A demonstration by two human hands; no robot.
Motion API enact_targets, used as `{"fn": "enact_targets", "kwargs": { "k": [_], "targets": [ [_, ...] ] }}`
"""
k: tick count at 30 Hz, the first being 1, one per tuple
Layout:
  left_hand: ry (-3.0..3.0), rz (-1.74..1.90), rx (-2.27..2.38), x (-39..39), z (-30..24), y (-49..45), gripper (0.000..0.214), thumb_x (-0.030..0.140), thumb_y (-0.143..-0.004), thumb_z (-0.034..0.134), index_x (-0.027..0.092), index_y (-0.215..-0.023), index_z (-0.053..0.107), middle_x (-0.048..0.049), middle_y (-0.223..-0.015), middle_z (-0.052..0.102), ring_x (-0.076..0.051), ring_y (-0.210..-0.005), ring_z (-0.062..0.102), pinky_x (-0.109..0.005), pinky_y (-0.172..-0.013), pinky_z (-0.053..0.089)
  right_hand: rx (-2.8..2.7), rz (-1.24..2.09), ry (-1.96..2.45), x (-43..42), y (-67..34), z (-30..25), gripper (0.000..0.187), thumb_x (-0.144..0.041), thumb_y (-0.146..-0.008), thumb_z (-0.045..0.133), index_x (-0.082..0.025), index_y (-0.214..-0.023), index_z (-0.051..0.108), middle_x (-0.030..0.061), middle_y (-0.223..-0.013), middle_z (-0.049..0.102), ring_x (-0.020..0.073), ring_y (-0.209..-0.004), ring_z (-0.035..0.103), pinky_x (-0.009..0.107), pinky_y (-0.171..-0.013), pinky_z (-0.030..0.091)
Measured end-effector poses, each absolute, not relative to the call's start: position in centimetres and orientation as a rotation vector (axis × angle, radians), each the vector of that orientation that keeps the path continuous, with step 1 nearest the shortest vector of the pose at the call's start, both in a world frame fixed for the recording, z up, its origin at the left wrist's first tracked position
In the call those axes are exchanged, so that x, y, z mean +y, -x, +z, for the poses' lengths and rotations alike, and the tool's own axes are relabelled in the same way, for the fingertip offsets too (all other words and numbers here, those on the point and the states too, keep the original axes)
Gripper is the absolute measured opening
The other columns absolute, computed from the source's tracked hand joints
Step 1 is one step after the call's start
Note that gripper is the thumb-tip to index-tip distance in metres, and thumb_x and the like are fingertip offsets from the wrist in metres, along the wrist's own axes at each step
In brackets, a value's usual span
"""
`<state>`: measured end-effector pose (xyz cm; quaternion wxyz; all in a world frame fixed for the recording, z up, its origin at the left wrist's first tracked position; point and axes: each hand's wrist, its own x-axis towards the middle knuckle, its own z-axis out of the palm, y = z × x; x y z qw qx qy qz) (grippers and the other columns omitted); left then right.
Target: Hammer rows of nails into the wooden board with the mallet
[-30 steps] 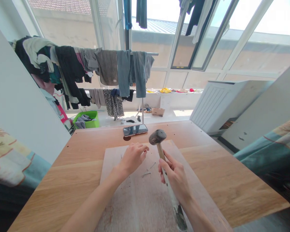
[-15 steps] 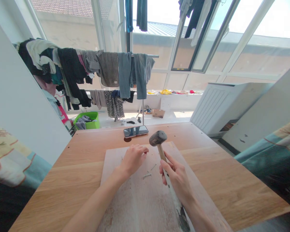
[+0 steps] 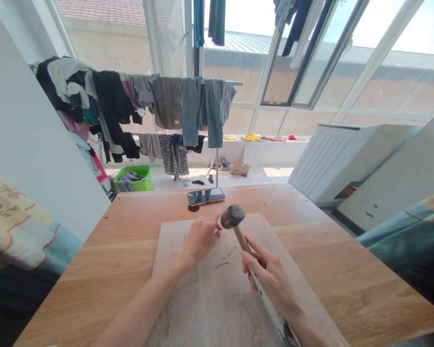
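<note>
Right hand (image 3: pixel 271 277) grips a hammer (image 3: pixel 238 231) at mid-handle, apparently for short, controlled taps, its head low beside the left hand (image 3: pixel 200 236), whose pinched fingertips rest on the board (image 3: pixel 210 308) at the table's (image 3: pixel 123 241) near edge.

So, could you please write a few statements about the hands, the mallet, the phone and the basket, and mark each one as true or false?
1. The right hand grips the mallet by its wooden handle. True.
2. The basket on the floor is red. False: it is green.
3. The left hand sits on the board, with its fingertips close to the mallet's head. True.
4. The phone lies on the board. False: it lies on the wooden table, beyond the board's far edge.
</note>
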<state>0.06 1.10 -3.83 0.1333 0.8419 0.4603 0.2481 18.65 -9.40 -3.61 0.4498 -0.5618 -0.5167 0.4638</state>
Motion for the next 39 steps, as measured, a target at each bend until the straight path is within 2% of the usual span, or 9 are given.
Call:
{"fn": "enact_targets", "kwargs": {
  "k": [9, 17, 21, 23, 27, 30, 32, 36, 39],
  "targets": [
    [-2.489, 0.693, 1.374, 1.4, -4.4, 0.0, 0.06, 0.009, -0.085, 0.062, 0.022, -0.142, 0.048, -0.0036, -0.096, 0.078, -0.023, -0.093, 0.073, -0.032, -0.081, 0.054, -1.385, 1.064, 1.464, -9.9, -18.4, -3.7, 0.056, -0.046, -0.092, 0.058, -0.016, -0.139, 0.063, -0.0057, -0.061, 0.056, 0.0091, -0.038, 0.045, 0.024, -0.042, 0.039],
    [-2.488, 0.694, 1.339, 1.1, -3.8, 0.0, 0.055, 0.009, -0.084, 0.064, 0.024, -0.136, 0.053, -0.0009, -0.094, 0.076, -0.022, -0.093, 0.071, -0.033, -0.084, 0.052, -1.384, 1.046, 1.49, -9.8, -18.6, -3.6, 0.058, -0.046, -0.092, 0.057, -0.015, -0.14, 0.063, -0.0052, -0.062, 0.058, 0.009, -0.038, 0.046, 0.024, -0.042, 0.04],
    [-2.591, 0.776, 1.497, -0.2, -2.1, -0.7, 0.05, 0.026, -0.085, 0.069, 0.019, -0.132, 0.054, -0.0089, -0.11, 0.07, -0.028, -0.107, 0.063, -0.044, -0.094, 0.049, -1.223, 0.982, 1.461, -9.8, -19.0, -3.3, 0.066, -0.049, -0.09, 0.059, -0.011, -0.144, 0.057, -0.0056, -0.063, 0.056, 0.0099, -0.039, 0.048, 0.024, -0.041, 0.04],
    [-2.684, 0.762, 1.467, -1.4, -1.2, -1.5, 0.04, 0.029, -0.089, 0.066, 0.018, -0.126, 0.056, -0.01, -0.11, 0.068, -0.028, -0.106, 0.062, -0.043, -0.093, 0.049, -1.133, 0.933, 1.452, -9.7, -19.2, -3.0, 0.069, -0.051, -0.089, 0.06, -0.011, -0.146, 0.055, -0.0062, -0.062, 0.054, 0.0099, -0.039, 0.047, 0.024, -0.039, 0.039],
    [-2.939, 0.352, 1.242, -3.8, -0.6, -3.7, 0.014, 0.02, -0.091, 0.061, 0.016, -0.104, 0.062, -0.0096, -0.091, 0.072, -0.028, -0.089, 0.066, -0.041, -0.081, 0.049, -1.041, 0.907, 1.42, -9.5, -19.6, -2.8, 0.066, -0.051, -0.088, 0.062, -0.013, -0.142, 0.057, -0.0068, -0.062, 0.053, 0.0093, -0.039, 0.046, 0.022, -0.038, 0.038],
    [-3.049, 0.038, 1.205, -4.7, -0.9, -5.5, 0.017, 0.011, -0.079, 0.069, 0.013, -0.095, 0.063, -0.0118, -0.084, 0.071, -0.03, -0.084, 0.067, -0.041, -0.077, 0.048, -1.031, 0.931, 1.394, -9.4, -19.7, -3.0, 0.065, -0.05, -0.089, 0.062, -0.013, -0.142, 0.056, -0.0067, -0.062, 0.054, 0.0091, -0.039, 0.046, 0.022, -0.038, 0.038],
    [-3.069, -0.025, 1.184, -4.7, -1.0, -6.3, 0.019, 0.008, -0.076, 0.07, 0.013, -0.093, 0.064, -0.0122, -0.086, 0.071, -0.03, -0.084, 0.068, -0.04, -0.077, 0.048, -1.041, 0.936, 1.386, -9.3, -19.7, -3.2, 0.064, -0.049, -0.09, 0.062, -0.013, -0.142, 0.055, -0.0067, -0.063, 0.054, 0.0091, -0.039, 0.046, 0.022, -0.038, 0.038],
    [-3.016, 0.108, 1.142, -3.2, -0.9, -6.2, 0.017, 0.005, -0.077, 0.066, 0.014, -0.092, 0.066, -0.0124, -0.089, 0.073, -0.03, -0.089, 0.069, -0.042, -0.082, 0.049, -1.057, 0.922, 1.391, -9.3, -19.7, -3.4, 0.062, -0.048, -0.091, 0.061, -0.013, -0.142, 0.056, -0.0066, -0.062, 0.054, 0.0089, -0.038, 0.047, 0.023, -0.038, 0.037],
    [-2.763, 0.483, 1.204, -1.0, -1.1, -5.1, 0.021, 0.006, -0.082, 0.061, 0.019, -0.097, 0.07, -0.008, -0.091, 0.075, -0.026, -0.089, 0.07, -0.038, -0.082, 0.052, -1.04, 0.917, 1.383, -9.2, -19.7, -3.4, 0.064, -0.048, -0.091, 0.061, -0.014, -0.145, 0.054, -0.0067, -0.062, 0.055, 0.0086, -0.038, 0.046, 0.022, -0.038, 0.036]
  ]
}}
